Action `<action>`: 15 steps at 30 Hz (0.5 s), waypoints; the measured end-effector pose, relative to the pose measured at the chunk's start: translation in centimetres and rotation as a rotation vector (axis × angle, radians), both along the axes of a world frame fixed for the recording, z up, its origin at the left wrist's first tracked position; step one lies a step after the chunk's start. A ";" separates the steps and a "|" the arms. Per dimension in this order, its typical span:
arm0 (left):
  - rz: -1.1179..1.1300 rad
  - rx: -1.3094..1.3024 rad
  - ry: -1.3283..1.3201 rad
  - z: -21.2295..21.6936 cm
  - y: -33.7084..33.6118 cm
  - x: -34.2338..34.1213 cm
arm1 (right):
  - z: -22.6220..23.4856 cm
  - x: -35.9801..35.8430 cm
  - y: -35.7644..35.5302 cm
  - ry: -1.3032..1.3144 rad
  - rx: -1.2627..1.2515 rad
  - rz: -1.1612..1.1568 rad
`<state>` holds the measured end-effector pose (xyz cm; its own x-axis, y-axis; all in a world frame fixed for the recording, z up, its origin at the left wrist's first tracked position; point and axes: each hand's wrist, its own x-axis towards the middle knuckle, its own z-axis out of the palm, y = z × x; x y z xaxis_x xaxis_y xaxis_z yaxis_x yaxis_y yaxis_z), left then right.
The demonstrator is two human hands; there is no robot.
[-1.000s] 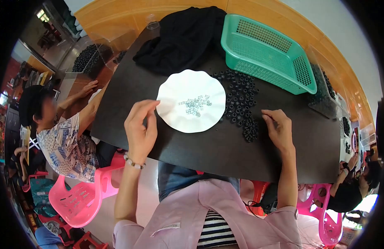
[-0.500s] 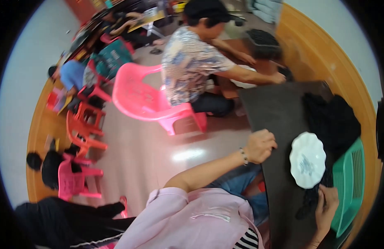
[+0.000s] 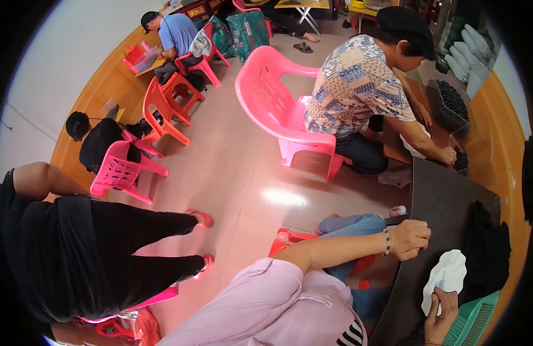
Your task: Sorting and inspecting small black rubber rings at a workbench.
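Note:
My left hand point(image 3: 410, 239) is closed at the near-left edge of the dark table point(image 3: 445, 196), a beaded bracelet on its wrist. Whatever its curled fingers may hold is hidden. On the table lies a white scalloped plate point(image 3: 454, 265) with a small bluish-grey patch in its middle, either a pattern or tiny pieces. My right hand point(image 3: 442, 317) reaches over the plate, with thumb and fingertips pinched by that patch. Anything between those fingertips is too small to make out. Beyond the plate sits a heap of black cloth or strands point(image 3: 485, 248).
A green basket point(image 3: 477, 320) stands at the table's right. Ahead, a co-worker point(image 3: 364, 98) on a pink chair point(image 3: 278, 104) handles dark pieces beside a black-filled tray point(image 3: 451, 101). Someone in black point(image 3: 76, 248) stands at the left. An orange chair point(image 3: 162, 115) and other seated people are farther off.
The whole view has swung, shifting the scene in the picture. My right hand has moved from beside the plate to over its middle. My left hand stays closed at the table edge.

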<state>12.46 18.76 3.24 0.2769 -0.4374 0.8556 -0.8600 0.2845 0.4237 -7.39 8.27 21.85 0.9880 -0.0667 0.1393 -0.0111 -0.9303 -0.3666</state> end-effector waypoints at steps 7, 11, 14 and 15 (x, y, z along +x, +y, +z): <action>-0.039 -0.036 0.024 -0.5 -0.5 0.0 | -1.7 0.6 -0.1 0.034 0.007 -0.032; -0.013 -0.011 0.024 -0.8 0.1 0.1 | -2.2 0.6 0.3 0.031 0.037 -0.049; 0.007 0.046 0.023 -0.8 0.4 -0.1 | -2.4 -0.4 0.0 0.031 0.052 -0.076; -0.028 0.011 0.069 -0.7 0.7 -0.4 | -2.6 -0.9 -0.2 0.002 0.036 -0.071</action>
<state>12.03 19.46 2.49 0.3227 -0.4548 0.8301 -0.8204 0.3030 0.4849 -8.28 8.11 19.27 0.9808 -0.1415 0.1340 -0.0772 -0.9134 -0.3996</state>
